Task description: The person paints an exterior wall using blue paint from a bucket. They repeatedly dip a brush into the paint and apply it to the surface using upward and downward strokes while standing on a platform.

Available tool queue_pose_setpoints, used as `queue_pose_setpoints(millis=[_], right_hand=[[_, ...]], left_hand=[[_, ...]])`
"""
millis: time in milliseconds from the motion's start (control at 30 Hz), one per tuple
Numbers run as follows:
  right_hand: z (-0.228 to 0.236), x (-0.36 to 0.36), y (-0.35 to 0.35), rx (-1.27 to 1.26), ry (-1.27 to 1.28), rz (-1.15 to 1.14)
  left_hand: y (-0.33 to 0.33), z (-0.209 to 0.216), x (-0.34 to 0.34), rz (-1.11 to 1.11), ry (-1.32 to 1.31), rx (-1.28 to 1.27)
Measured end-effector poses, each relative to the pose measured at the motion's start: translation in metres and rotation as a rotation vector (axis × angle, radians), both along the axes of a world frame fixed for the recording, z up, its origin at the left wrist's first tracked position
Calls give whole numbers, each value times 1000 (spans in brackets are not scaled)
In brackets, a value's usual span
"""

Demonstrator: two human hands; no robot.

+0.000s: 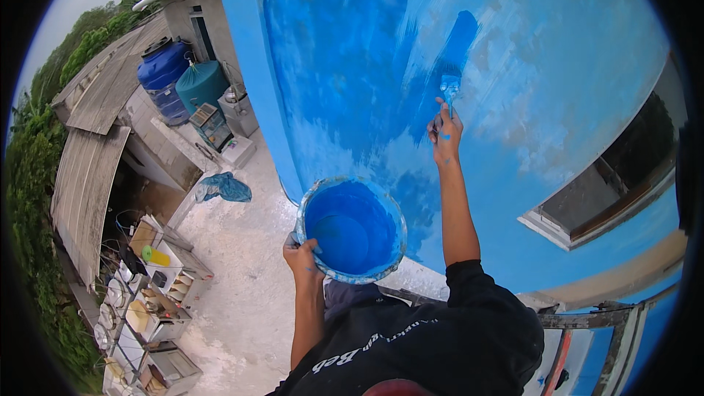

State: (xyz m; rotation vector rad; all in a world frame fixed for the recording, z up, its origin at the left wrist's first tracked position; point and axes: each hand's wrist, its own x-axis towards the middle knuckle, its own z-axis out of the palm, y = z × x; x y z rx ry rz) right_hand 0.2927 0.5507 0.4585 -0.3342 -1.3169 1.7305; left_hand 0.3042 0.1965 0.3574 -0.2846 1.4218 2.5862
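Note:
My left hand (pixel 303 257) is closed on the rim of a round paint bucket (pixel 350 226), its thumb over the inner edge. Blue paint coats the bucket's inside, and its rim is crusted with dried splashes. Up and to the right, my right hand (pixel 445 135) grips a paintbrush (pixel 450 86) whose bristles touch the wall. Just above the bristles runs a fresh dark blue stroke (pixel 461 35). A wide patch of darker blue covers the left of the light blue wall (pixel 543 51). Blue smears mark my right hand.
A window (pixel 609 176) opens in the wall at right. Wooden and metal framing (pixel 594 320) stands at lower right. Far below on the left are a pale concrete floor (pixel 235 271), a blue tank (pixel 164 77), a green tank (pixel 202 84) and a cluttered workbench (pixel 158 279).

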Motion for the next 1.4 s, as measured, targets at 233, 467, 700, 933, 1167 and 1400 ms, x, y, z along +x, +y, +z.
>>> queue_pose_setpoints(millis=[233,467,700,933,1167,1400], right_hand=[[-100,2,12,-412,41,145],[-185,-5,6,-840,-266,165],[14,-37,-8,-232,-6,221],[24,-44,-4,-290,163,165],[-79,-38,-10,-738,-121,191],[67,-40,-10,-190,152,225]], left_hand=[[0,-1,-2,11,15,12],[2,6,0,-1,11,21],[-1,3,2,-13,17,11],[0,11,4,-2,17,37],[2,12,6,10,36,45],[-1,15,10,50,36,14]])
